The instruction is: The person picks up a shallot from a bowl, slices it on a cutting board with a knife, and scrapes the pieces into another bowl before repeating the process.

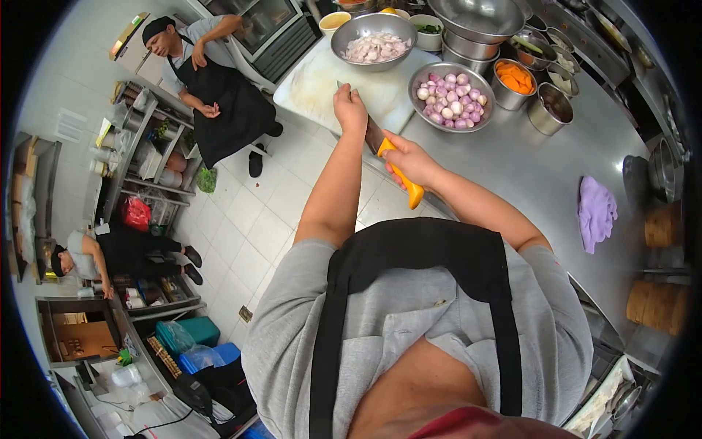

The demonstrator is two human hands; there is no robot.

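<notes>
My right hand (411, 162) is wrapped around the yellow handle of a kitchen knife (374, 135), held in front of the near edge of a white cutting board (311, 91). My left hand (350, 111) is closed around the blade near its tip, and its fingers hide part of the metal. Beyond it, a steel bowl (340, 53) of chopped pale pieces (377, 47) rests on the board's far side. Right of the board, another steel bowl (418, 117) is full of peeled shallots (455, 102).
Steel pots stand at the right, one with orange pieces (514, 77), beside stacked large bowls (479, 14). A purple cloth (597, 214) lies on the steel counter (523, 172). Left, one person (219, 88) stands near the board and another (124, 256) by shelves.
</notes>
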